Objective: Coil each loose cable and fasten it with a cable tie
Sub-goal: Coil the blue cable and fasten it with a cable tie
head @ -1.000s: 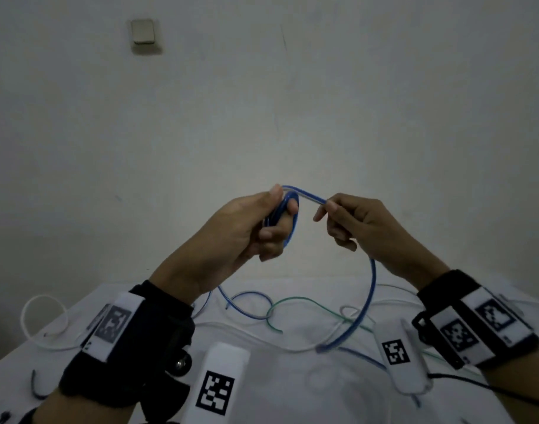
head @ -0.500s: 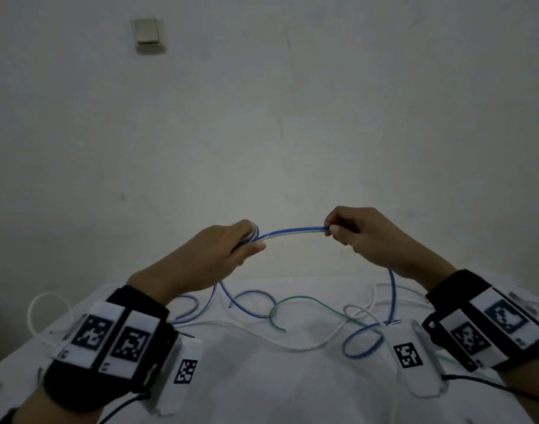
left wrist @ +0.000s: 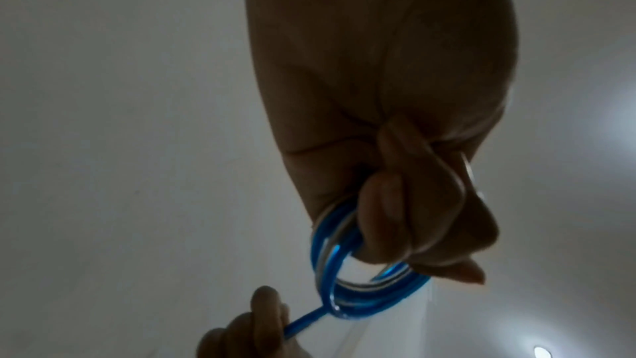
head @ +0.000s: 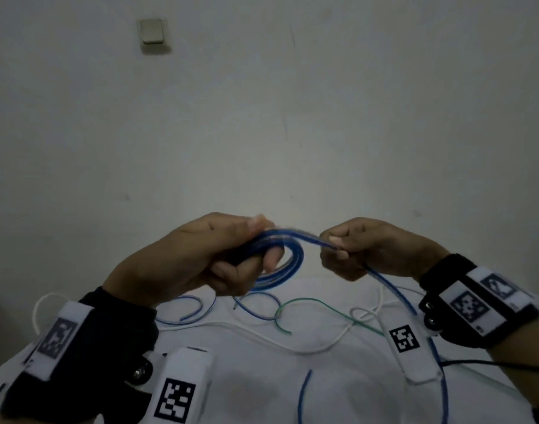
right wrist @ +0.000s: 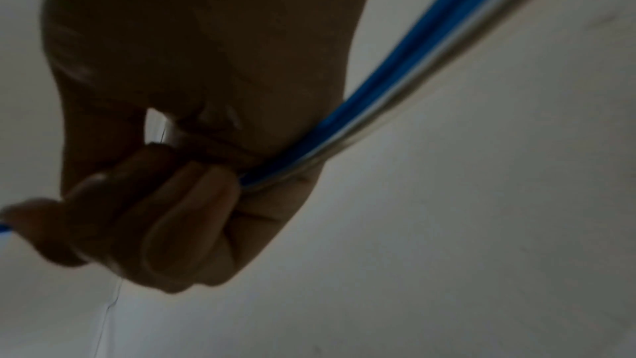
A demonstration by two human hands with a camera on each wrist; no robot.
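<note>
I hold a blue cable (head: 288, 264) in the air above the table. My left hand (head: 231, 255) grips a small coil of it, with several loops hanging round the curled fingers (left wrist: 389, 225); the blue coil (left wrist: 361, 301) shows clearly in the left wrist view. My right hand (head: 347, 249) pinches the same cable a short way to the right, fingers (right wrist: 172, 217) curled round it. From that hand the free length of blue cable (right wrist: 413, 45) runs down past the right wrist to the table (head: 442, 381).
On the white table (head: 256, 387) lie other loose cables: a green one (head: 311, 304), a white one (head: 262, 335), short blue pieces (head: 188, 310) and a white loop (head: 40, 304) at the left. A wall rises behind, with a switch plate (head: 152, 32).
The hands have come closer together. The left hand has taken another loop into its grip, and the stretch of cable between the hands is shorter.
</note>
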